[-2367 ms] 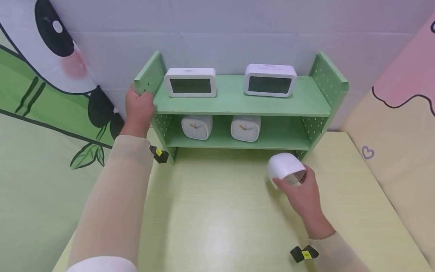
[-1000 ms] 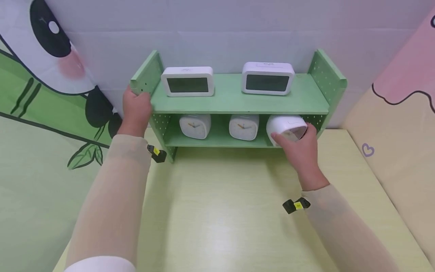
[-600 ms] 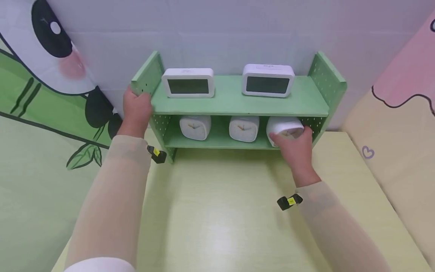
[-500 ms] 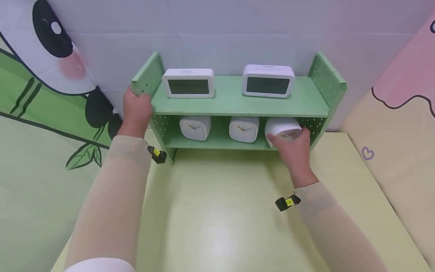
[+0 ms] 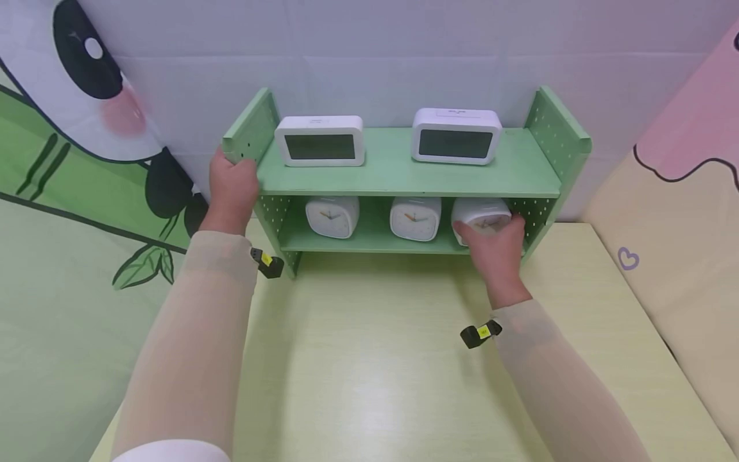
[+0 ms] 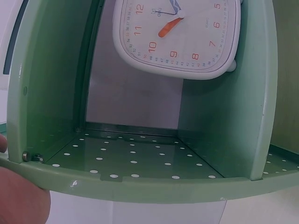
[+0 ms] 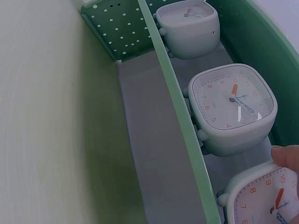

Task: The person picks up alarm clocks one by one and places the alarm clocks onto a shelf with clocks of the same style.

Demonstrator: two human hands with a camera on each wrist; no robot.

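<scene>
A white alarm clock (image 5: 480,210) stands at the right end of the lower shelf, and my right hand (image 5: 498,253) grips it by its sides. In the right wrist view, a fingertip shows at the edge of this alarm clock (image 7: 261,196), whose dial faces outward. My left hand (image 5: 233,192) holds the left side panel of the green shelf rack (image 5: 404,186). The left wrist view shows a bit of that hand (image 6: 21,198) at the panel's edge. Two matching clocks, one at the left (image 5: 333,217) and one in the middle (image 5: 416,219), stand on the same shelf.
On the top shelf are two white digital clocks, one left (image 5: 321,141) and one right (image 5: 457,136), with dark screens. The rack stands on a pale wooden table (image 5: 369,359) against a cloth backdrop (image 5: 392,70). Perforated side panels (image 5: 557,138) bound both shelves.
My right hand has brought the clock from above the table up onto the lower shelf, then shifted it slightly left. My left hand has stayed on the side panel.
</scene>
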